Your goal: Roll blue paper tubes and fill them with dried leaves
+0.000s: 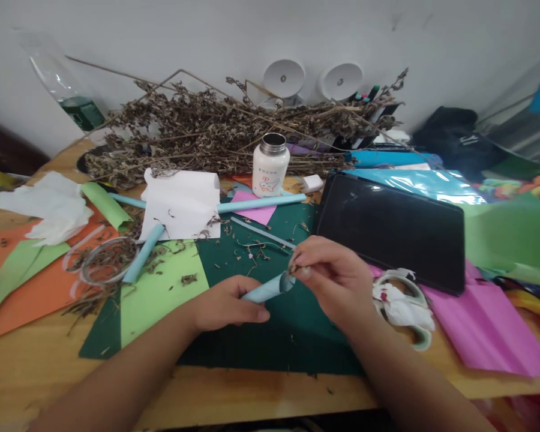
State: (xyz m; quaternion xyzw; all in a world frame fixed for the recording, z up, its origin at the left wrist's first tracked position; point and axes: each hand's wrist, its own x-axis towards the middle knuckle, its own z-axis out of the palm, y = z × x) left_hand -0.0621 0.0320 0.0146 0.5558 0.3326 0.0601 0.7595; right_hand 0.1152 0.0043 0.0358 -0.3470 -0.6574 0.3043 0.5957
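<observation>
My left hand is closed around a light blue paper tube, whose open end tilts up to the right. At that end, my right hand pinches a small bit of dried leaf between thumb and fingertips. Both hands are above a dark green mat strewn with plant crumbs. Beyond them a thin light blue paper strip lies on the mat. More blue rolled tubes rest nearby, one at the left and a longer one beside a pink paper square.
A pile of dried stalks runs along the wall behind an open white bottle. To the right are a black tablet, tape rolls and pink paper. At left are orange paper, tissue and a clear ring.
</observation>
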